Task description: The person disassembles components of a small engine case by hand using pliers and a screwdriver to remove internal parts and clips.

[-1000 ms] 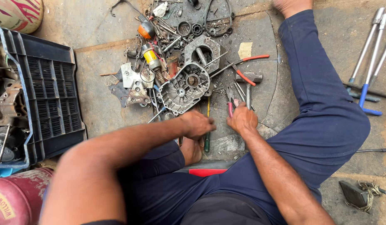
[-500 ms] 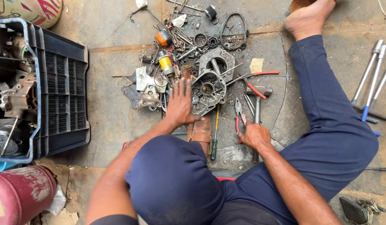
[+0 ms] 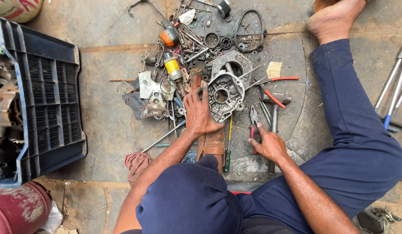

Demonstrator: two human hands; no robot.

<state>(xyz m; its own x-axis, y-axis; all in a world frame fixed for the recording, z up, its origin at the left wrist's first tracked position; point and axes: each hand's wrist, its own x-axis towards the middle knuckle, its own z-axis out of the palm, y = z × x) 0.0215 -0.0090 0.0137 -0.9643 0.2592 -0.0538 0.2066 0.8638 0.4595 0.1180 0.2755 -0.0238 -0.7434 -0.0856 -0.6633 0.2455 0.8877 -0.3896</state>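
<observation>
Left hand among scattered parts, engine cover beside, pliers under right hand

A single head-worn view is aimed straight down, close above the seated person's knee and the tool-strewn concrete floor; no second view is given for overlap.

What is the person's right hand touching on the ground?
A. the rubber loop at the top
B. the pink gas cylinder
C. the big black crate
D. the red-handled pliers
D: the right hand rests on the red-handled pliers lying on the ground, while the left hand is at the grey metal engine cover.
</observation>
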